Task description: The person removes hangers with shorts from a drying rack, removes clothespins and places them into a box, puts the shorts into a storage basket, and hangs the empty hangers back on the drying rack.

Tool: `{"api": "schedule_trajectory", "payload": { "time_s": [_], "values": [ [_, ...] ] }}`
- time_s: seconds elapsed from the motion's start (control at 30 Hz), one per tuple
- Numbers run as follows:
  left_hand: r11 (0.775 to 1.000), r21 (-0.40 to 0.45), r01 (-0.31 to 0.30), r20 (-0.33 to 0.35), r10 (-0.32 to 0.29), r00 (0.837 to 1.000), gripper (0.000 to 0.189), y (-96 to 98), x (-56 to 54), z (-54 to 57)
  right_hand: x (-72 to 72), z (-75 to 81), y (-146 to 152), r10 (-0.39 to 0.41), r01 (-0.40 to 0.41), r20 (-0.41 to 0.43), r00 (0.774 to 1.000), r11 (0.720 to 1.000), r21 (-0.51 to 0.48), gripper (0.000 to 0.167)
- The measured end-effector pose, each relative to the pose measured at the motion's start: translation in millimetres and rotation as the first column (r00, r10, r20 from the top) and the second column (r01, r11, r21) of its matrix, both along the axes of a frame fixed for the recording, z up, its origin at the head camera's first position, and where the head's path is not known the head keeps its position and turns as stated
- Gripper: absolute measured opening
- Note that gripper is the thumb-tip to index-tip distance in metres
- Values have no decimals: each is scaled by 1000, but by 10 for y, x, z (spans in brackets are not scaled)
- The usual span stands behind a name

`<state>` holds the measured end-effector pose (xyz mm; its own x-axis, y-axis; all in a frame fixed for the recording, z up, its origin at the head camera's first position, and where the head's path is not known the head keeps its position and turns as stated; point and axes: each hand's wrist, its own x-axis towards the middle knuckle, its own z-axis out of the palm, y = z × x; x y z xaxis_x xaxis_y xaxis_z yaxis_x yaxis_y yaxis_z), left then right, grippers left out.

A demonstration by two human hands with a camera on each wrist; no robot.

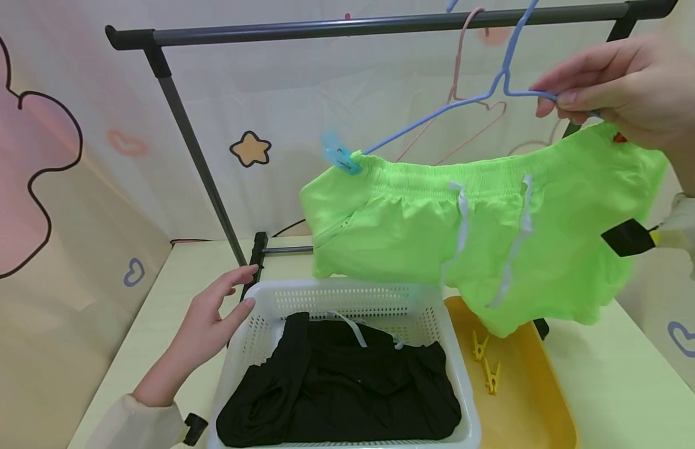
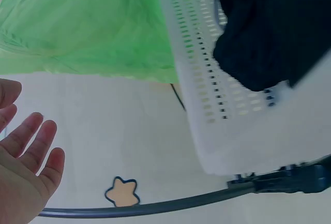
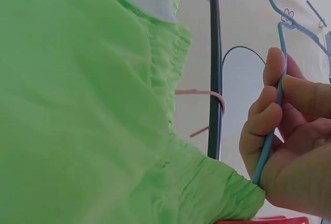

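My right hand (image 1: 622, 87) grips the right arm of a blue clothes hanger (image 1: 437, 113), with fingers and thumb curled round it in the right wrist view. Neon green shorts (image 1: 392, 243) with white drawstrings hang from this hanger. A light blue clothespin (image 1: 340, 154) pinches the waistband's left end. At the right end, a red clip (image 3: 279, 220) shows only partly. Fingers loosely spread, my left hand (image 1: 207, 318) holds nothing beside the white basket's upper left corner. Inside that basket (image 1: 347, 293) lies a black garment (image 1: 347, 386) with a pale drawstring.
A dark rack bar (image 1: 325, 28) runs across the top on slanted legs. Over it hooks a pink hanger (image 1: 458, 56), behind the blue one. A yellow tray (image 1: 527, 399) beside the basket holds yellow clothespins (image 1: 491, 377). Printed curtain (image 1: 212, 112) backs the table.
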<state>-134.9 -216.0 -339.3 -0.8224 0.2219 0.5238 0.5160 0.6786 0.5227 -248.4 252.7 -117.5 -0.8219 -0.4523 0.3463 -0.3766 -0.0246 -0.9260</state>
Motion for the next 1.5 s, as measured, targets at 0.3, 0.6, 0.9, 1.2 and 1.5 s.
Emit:
{"api": "schedule_trajectory", "payload": {
  "time_s": [0.3,0.6,0.9,1.2,1.5],
  "values": [
    [997,-4,80,-56,-80,995,46,145,-100,336,29,-16,-192,-33,34,-11,999,988,152,23],
    [991,109,72,72,-81,994,50,234,-133,612,46,-47,-404,-14,19,-27,1000,985,173,21],
    [968,232,93,134,-126,983,51,204,-157,771,66,-70,-544,26,-28,9,1000,982,185,25],
    [944,309,113,172,-172,970,49,173,-142,817,47,-119,-666,27,-23,-17,999,978,209,25],
    [977,191,93,289,-147,946,30,130,-129,850,36,-183,-760,35,-29,-17,999,967,254,24]
  ]
}}
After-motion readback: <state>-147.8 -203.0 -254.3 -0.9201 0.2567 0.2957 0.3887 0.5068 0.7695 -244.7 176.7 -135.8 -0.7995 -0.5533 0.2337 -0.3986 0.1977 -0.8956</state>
